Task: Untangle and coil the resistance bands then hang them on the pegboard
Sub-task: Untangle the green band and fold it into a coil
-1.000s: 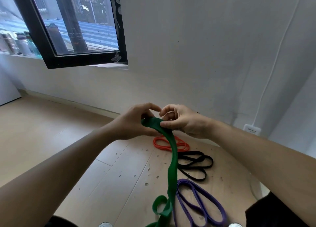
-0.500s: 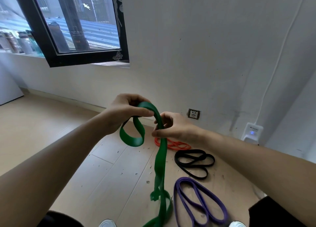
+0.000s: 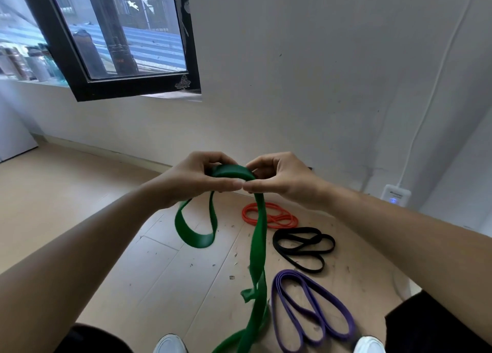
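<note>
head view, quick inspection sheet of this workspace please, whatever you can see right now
surface: wood floor, bare boards
job's things: green band held up, one loop hanging, tail trailing to the floor; orange band, black band and purple band lie looped on the floor; pegboard not seen
clutter: small scraps scattered on the boards
hands: left hand and right hand both pinch the green band's top
cables: white cable runs down the wall to a white box
surroundings: white wall, black-framed window, bottles on the sill
</note>
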Demonstrator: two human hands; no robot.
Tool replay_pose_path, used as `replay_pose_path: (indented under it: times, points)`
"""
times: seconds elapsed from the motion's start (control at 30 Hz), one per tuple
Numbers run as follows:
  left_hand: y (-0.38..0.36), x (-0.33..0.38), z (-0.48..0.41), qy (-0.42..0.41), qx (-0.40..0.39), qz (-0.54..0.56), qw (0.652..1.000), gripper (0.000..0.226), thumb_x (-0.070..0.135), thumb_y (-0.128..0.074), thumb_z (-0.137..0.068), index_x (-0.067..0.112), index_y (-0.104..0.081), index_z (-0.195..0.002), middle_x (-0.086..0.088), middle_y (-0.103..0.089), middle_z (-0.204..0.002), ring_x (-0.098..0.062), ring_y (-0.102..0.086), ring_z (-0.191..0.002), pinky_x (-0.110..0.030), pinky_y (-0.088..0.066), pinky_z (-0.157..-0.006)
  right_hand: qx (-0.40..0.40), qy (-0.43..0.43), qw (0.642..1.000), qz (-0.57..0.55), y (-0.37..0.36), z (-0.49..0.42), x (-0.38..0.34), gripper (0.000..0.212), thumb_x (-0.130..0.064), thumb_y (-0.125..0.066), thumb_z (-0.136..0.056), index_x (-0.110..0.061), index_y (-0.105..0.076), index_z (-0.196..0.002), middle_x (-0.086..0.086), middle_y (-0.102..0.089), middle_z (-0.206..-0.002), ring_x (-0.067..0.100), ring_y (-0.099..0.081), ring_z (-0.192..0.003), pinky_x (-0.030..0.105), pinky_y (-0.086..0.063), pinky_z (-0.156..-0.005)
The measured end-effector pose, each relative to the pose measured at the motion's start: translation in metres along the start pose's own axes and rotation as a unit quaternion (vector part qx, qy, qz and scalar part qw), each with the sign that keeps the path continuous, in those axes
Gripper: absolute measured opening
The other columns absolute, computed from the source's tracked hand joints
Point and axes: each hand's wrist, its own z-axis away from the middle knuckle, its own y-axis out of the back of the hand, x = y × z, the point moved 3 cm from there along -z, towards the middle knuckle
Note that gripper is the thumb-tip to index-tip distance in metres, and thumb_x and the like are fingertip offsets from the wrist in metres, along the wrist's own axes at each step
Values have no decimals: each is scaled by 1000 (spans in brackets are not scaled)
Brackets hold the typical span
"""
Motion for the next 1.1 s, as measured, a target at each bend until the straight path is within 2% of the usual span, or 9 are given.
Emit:
replay_pose_path:
  times: [0.1,0.2,0.33,0.5,0.63,0.73,0.83,0.93,1.1]
  points:
    - [-7,9,-5,-9,34,-34,999,47,40,-80,-70,11,-71,-107,-9,-72,-91,-21,-69,-81,-31,-57,-77,3,3,1000,-12,-1,0,-3,48,-8,-83,-80,-3,-60,-123,16,-77,-100,32,-75,-95,44,-60,-90]
    - [-7,19,-8,-37,73,11,997,41,34,-78,-71,9,-72,-103,-6,-71,-88,-14,-67,-78,-28,-56,-75,0,9,1000,-23,-4,0,-2,52,-1,-82,-80,-2,-57,-126,19,-75,-105,31,-74,-99,41,-61,-90]
    - [0,34,-10,-79,167,110,977,32,28,-77,-70,15,-72,-99,4,-71,-82,-6,-65,-72,-22,-55,-73,16,-14,1000,-10,-12,0,11,39,-6,-78,-84,-7,-62,-120,11,-73,-107,22,-73,-98,30,-60,-86]
    - [22,31,-7,-88,246,163,951,32,33,-78,-71,20,-74,-99,6,-74,-88,-12,-67,-83,-27,-56,-82,61,-38,997,-17,-20,-7,28,31,-2,-76,-84,-7,-67,-113,10,-72,-102,17,-71,-91,20,-58,-76]
    - [39,19,-2,-74,259,157,950,30,33,-77,-73,21,-74,-100,9,-73,-85,-9,-65,-79,-26,-56,-79,86,-26,994,-57,-14,-16,24,22,3,-73,-85,-5,-71,-106,6,-74,-93,18,-72,-87,28,-59,-82]
    - [54,0,4,-40,234,143,961,35,35,-78,-72,18,-73,-103,12,-71,-76,-5,-64,-72,-27,-55,-77,105,-30,987,-119,1,-19,12,16,4,-64,-91,-2,-67,-106,12,-68,-91,25,-68,-86,40,-57,-88]
    - [54,-19,8,1,153,105,983,61,58,-90,-55,19,-76,-100,3,-73,-84,-8,-67,-75,-25,-56,-75,98,-35,982,-159,10,-20,3,21,5,-60,-93,0,-64,-112,10,-63,-89,21,-64,-81,45,-57,-91]
    - [45,-25,7,16,83,23,996,77,72,-86,-47,18,-77,-101,0,-75,-91,-7,-67,-80,-26,-54,-76,53,-38,982,-179,11,-19,-1,23,9,-58,-91,-1,-65,-111,7,-61,-86,20,-63,-79,50,-56,-94]
    - [21,-10,-1,2,21,9,1000,81,70,-86,-52,9,-74,-105,4,-70,-83,-11,-64,-76,-24,-55,-69,-16,-44,988,-150,-1,-14,0,34,11,-62,-89,2,-59,-123,9,-66,-89,24,-68,-85,36,-58,-81]
